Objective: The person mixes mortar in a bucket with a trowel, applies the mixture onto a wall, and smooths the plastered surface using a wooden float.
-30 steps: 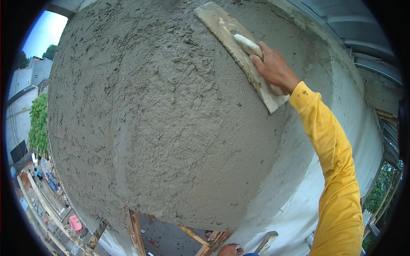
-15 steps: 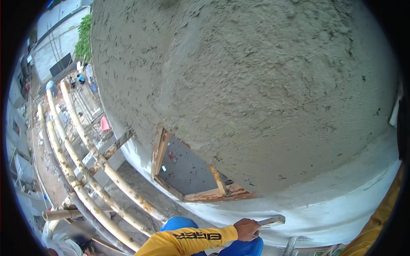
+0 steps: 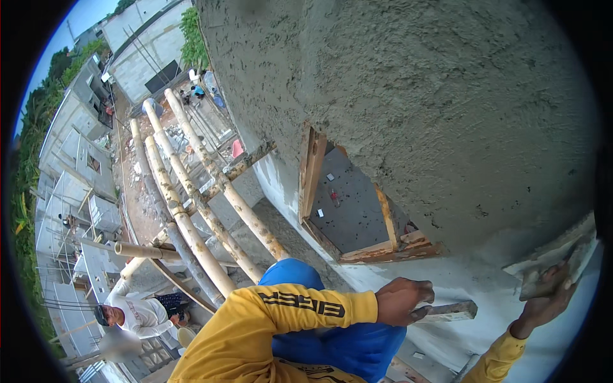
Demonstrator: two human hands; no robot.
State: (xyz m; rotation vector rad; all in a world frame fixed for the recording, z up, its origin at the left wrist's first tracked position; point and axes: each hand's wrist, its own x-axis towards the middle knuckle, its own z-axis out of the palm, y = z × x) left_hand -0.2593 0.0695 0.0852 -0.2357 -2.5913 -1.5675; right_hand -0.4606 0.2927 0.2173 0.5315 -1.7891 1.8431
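Across the lower centre, the left hand (image 3: 403, 301) is curled closed around a flat, mortar-crusted bar (image 3: 454, 311), beside a smooth blue trouser leg (image 3: 364, 351). At lower right, the right hand (image 3: 546, 309) is wrapped tight on a flat, mortar-smeared float (image 3: 530, 274), positioned before the pale lower wall (image 3: 440, 281); contact cannot be determined. Beyond: coarse, pitted grey plaster (image 3: 447, 115) above a rough timber frame (image 3: 311, 169). Further left: round, splattered bamboo poles (image 3: 220, 236), then a pale block building (image 3: 143, 45)
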